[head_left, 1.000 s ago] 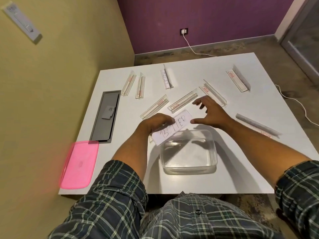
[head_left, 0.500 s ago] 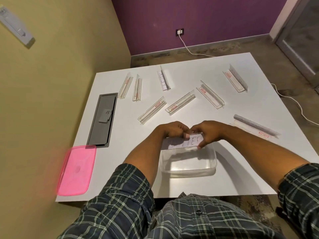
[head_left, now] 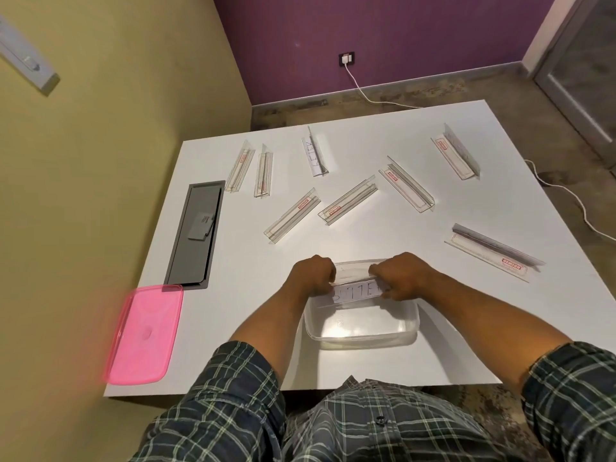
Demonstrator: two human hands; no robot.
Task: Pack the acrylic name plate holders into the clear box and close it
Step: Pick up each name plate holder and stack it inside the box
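Two hands grip one acrylic name plate holder (head_left: 356,288) by its ends, just above the far half of the clear box (head_left: 363,331) at lower centre of the frame. We see the left hand (head_left: 313,275) with fingers curled round the holder's left end and the right hand (head_left: 401,278) curled round its right end. Half a second earlier the holder sat at the box's far rim; it now lies lower, partly inside the opening, with both hands closer to us. A second ago only the left hand held it, tilted, while the right hand was spread open above the table (head_left: 350,145).

The paper insert in the held holder carries handwritten capitals that we cannot read with certainty; the letters "TTE" show between the hands. Eight more holders lie scattered across the upper half of the table, unchanged. Several bear a small red label whose text is too small to read: for instance the holder at centre (head_left: 348,204) and the one at right (head_left: 493,252). One upright holder at upper centre (head_left: 315,155) shows handwritten letters, also illegible.

A pink lid (head_left: 143,335) lies at the lower left, overhanging the table's left edge, just below a grey recessed panel (head_left: 195,235).
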